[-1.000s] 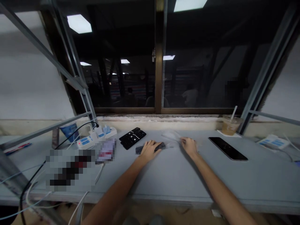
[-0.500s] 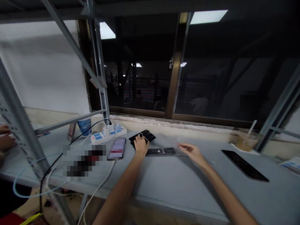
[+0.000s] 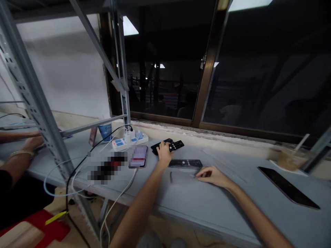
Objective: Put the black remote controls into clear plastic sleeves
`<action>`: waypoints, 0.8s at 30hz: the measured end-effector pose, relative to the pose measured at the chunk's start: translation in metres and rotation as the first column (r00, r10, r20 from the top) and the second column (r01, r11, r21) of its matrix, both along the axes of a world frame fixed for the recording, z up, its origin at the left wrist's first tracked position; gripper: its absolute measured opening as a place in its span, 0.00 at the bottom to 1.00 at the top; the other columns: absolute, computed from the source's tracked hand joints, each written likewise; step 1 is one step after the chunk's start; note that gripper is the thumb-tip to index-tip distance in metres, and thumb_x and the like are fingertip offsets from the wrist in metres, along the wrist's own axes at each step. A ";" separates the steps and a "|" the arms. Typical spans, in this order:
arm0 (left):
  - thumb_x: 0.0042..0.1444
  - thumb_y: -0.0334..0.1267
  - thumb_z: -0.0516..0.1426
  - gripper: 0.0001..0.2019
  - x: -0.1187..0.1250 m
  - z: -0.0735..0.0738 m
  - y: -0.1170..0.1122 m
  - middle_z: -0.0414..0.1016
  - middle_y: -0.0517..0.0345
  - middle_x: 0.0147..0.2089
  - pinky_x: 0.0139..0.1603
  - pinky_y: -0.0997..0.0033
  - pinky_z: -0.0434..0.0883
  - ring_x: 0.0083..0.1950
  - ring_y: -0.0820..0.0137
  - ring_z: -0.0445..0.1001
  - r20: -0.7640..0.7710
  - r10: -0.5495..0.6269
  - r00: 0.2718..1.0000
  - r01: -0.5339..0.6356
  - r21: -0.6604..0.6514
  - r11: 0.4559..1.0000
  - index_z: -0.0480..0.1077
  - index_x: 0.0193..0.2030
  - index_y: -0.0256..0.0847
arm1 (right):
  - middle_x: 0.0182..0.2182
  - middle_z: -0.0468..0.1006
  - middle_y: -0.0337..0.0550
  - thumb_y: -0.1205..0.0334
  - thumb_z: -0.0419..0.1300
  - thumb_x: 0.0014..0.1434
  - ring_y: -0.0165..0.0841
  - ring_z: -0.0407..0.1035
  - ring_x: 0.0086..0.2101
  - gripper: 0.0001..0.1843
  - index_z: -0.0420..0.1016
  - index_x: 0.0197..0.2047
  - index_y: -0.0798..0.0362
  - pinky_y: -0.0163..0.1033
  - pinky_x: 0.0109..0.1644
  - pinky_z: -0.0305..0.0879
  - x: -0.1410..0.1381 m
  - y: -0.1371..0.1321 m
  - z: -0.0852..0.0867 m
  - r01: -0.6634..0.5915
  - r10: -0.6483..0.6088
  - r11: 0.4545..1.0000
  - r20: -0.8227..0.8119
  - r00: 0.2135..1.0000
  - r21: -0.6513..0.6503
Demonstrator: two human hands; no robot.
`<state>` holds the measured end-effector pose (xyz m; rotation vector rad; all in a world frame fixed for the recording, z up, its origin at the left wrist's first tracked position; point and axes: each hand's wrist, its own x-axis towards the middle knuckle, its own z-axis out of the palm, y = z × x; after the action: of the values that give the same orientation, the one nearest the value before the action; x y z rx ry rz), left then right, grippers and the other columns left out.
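Observation:
My left hand (image 3: 163,151) has its fingers curled over the upper part of a small pile of black remote controls (image 3: 177,145) and grips one of them. Another black remote control (image 3: 185,163) lies flat in front, between my two hands. My right hand (image 3: 212,176) is closed in a pinch at the edge of a clear plastic sleeve (image 3: 182,177), blurred and hard to make out against the table. A second clear sheet of plastic (image 3: 224,163) seems to lie flat behind my right hand.
A phone (image 3: 139,156) on a cable lies left, near a white power strip (image 3: 130,140) and blue cup (image 3: 105,132). Right are a dark tablet-like slab (image 3: 287,186) and a drink cup (image 3: 291,158). A metal post (image 3: 38,100) stands left; beyond it are another person's arms (image 3: 23,151).
My right hand has come nearer, drawing the clear sleeve off to the near side of the flat remote control. My left hand stays at the pile. The view has swung left.

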<state>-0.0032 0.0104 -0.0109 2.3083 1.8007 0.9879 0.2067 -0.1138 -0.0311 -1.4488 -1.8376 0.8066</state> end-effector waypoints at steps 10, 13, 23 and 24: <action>0.54 0.45 0.56 0.19 0.027 0.012 -0.039 0.65 0.54 0.47 0.51 0.64 0.62 0.50 0.65 0.66 -0.018 -0.553 0.833 0.526 0.336 0.782 0.63 0.52 0.44 | 0.38 0.77 0.48 0.42 0.62 0.43 0.32 0.71 0.27 0.36 0.66 0.52 0.50 0.33 0.20 0.62 -0.005 0.012 -0.003 0.115 -0.101 0.993 -0.558 0.824 -0.011; 0.54 0.47 0.55 0.19 0.037 0.003 -0.048 0.65 0.53 0.47 0.51 0.64 0.64 0.49 0.65 0.67 -0.040 -0.626 0.779 0.612 0.267 0.744 0.63 0.52 0.44 | 0.27 0.77 0.46 0.33 0.52 0.46 0.30 0.68 0.19 0.32 0.71 0.40 0.53 0.33 0.17 0.59 0.001 0.011 0.004 0.216 -0.193 0.975 -0.696 0.692 -0.055; 0.54 0.51 0.53 0.21 0.046 -0.006 -0.056 0.65 0.54 0.46 0.50 0.66 0.67 0.46 0.66 0.69 -0.124 -0.709 0.695 0.719 0.153 0.678 0.63 0.52 0.45 | 0.12 0.69 0.37 0.45 0.60 0.45 0.26 0.58 0.11 0.22 0.72 0.32 0.56 0.31 0.14 0.52 0.013 0.013 -0.001 0.427 -0.385 0.896 -0.689 0.614 -0.120; 0.55 0.51 0.53 0.21 0.046 -0.006 -0.057 0.65 0.54 0.46 0.50 0.67 0.67 0.46 0.66 0.69 -0.125 -0.712 0.691 0.722 0.153 0.675 0.62 0.53 0.44 | 0.12 0.69 0.37 0.45 0.60 0.46 0.25 0.57 0.11 0.22 0.72 0.34 0.57 0.31 0.14 0.51 0.014 0.013 -0.001 0.422 -0.378 0.899 -0.694 0.612 -0.118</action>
<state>0.0430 -0.0463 -0.0172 2.7902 0.6366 0.9588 0.2208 -0.1006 -0.0320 -1.1987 -0.8904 0.8956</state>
